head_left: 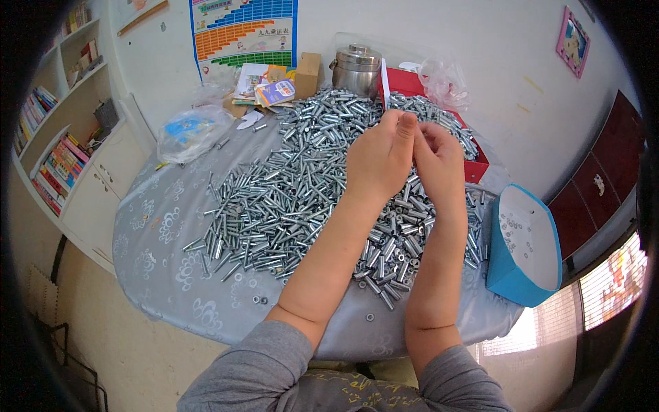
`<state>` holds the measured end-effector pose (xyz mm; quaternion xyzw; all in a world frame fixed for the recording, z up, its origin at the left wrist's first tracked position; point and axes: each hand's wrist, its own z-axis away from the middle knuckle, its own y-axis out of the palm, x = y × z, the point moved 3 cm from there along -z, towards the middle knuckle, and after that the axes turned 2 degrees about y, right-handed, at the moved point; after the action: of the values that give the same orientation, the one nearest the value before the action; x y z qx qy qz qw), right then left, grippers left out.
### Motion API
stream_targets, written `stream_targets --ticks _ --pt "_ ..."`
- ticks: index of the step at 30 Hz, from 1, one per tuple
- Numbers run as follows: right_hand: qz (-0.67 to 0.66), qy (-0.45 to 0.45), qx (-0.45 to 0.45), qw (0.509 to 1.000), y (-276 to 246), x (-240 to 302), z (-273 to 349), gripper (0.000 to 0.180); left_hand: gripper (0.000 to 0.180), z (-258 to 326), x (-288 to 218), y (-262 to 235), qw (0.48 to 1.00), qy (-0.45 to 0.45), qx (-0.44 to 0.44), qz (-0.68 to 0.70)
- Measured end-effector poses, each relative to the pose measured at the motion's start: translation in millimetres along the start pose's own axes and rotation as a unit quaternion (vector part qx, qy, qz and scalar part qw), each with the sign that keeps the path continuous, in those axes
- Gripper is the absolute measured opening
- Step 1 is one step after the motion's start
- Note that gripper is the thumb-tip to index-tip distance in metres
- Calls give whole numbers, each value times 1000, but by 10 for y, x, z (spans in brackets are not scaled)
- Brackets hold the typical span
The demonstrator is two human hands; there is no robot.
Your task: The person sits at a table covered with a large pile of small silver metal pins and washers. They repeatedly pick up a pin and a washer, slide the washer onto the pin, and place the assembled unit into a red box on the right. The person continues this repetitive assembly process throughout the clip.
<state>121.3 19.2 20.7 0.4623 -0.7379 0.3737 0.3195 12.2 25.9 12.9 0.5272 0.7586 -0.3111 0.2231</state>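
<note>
My left hand (379,159) and my right hand (443,156) meet above the pile, fingertips together. The left thumb points up and its fingers are curled. The right fingers are bent in a pinch against the left hand. Whatever sits between them is hidden by the fingers. A narrow white strip (385,86) stands just beyond the left hand; I cannot tell if it is held. Below both hands spreads a big heap of silvery metal expansion bolts (274,199), with sleeves and nuts among them. A loose nut (370,317) lies near the front edge.
A blue box (525,292) with small rings inside stands at the table's right edge. At the back are a red box (476,169), a steel pot (357,74), a cardboard box (307,75) and papers. A plastic bag (195,134) lies back left on the grey tablecloth (165,254).
</note>
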Motion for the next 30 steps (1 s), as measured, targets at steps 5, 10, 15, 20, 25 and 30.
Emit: stream_targets --ticks 5,10,15,20,25,30 --pt "-90 -2 61 994 17 -91 -12 26 74 -16 35 35 1000 -6 -3 3" --pt "-82 67 122 987 18 -132 1 23 77 -15 -21 -11 998 -42 26 -40" --pt "-165 90 80 979 -81 -41 33 16 77 -18 3 -14 997 -59 39 -33" --pt "-73 -5 116 991 -59 -52 24 25 78 -14 19 -12 999 -20 -33 -4" --pt "-53 60 88 993 -7 28 76 21 81 -11 5 -20 1000 -19 -19 9" --pt "-68 -8 38 997 41 -102 15 24 77 -1 -12 35 1000 -22 7 1"
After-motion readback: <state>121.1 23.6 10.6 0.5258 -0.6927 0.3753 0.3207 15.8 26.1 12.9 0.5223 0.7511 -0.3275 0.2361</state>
